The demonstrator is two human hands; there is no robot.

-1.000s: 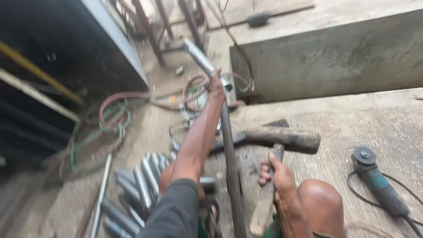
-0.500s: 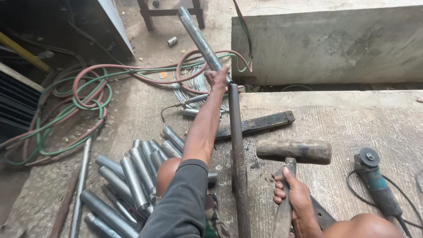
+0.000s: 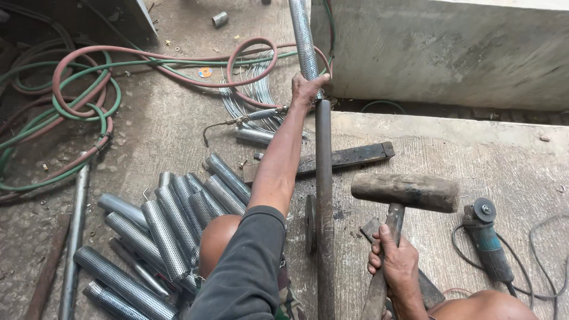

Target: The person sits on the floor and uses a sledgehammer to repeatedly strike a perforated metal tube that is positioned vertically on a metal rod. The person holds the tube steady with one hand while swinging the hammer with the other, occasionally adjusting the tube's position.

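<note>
Gripping perforated tube (image 3: 303, 41) pointing away, hammer (image 3: 403, 195) upright.

Bare concrete slab (image 3: 510, 154) lies open right of the dark rod (image 3: 323, 195), up to the slab's far edge. The flat bar (image 3: 347, 157) and angle grinder (image 3: 487, 243) bound it. Perforated tubes (image 3: 172, 231) crowd the floor left.

Your left hand (image 3: 306, 88) meets a silver perforated tube (image 3: 302, 38) — dotted all over; the long bar (image 3: 323, 195) under it is dark rust-brown. Your right hand (image 3: 396, 261) has a brown wooden-handled hammer (image 3: 405, 191) with a rusty head. Hoses (image 3: 83, 89) — red and green. Angle grinder (image 3: 487, 243): teal. Your sleeve (image 3: 249, 266): dark grey.
</note>
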